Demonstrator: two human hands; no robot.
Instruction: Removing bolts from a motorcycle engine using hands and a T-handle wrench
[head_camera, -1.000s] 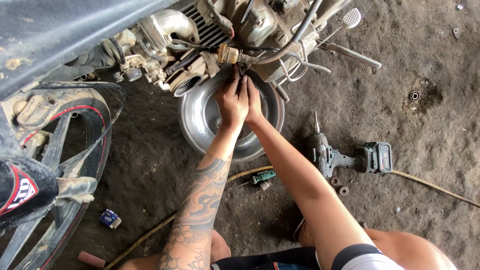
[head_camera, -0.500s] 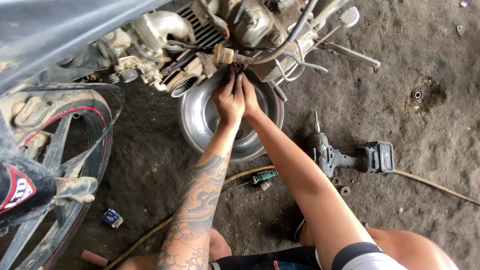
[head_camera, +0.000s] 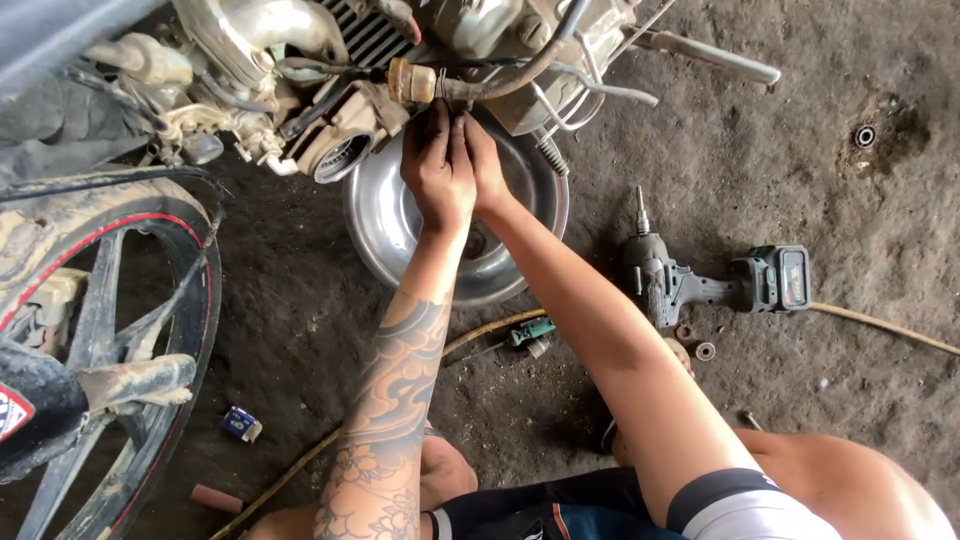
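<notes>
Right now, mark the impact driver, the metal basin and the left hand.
impact driver (head_camera: 668, 285): head view, on its grey body above the handle.
metal basin (head_camera: 385, 230): head view, on the bare left inner wall.
left hand (head_camera: 437, 175): head view, on the back of the hand.

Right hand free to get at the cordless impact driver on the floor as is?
Probably yes. The impact driver lies alone on bare dirt floor to the right of the right forearm, with nothing over it. The right hand is up at the hose with the left hand.

Both hands, left hand (head_camera: 437, 170) and right hand (head_camera: 487, 165), pinch the hose (head_camera: 470, 90) (above a metal bowl (head_camera: 385, 225))
</notes>
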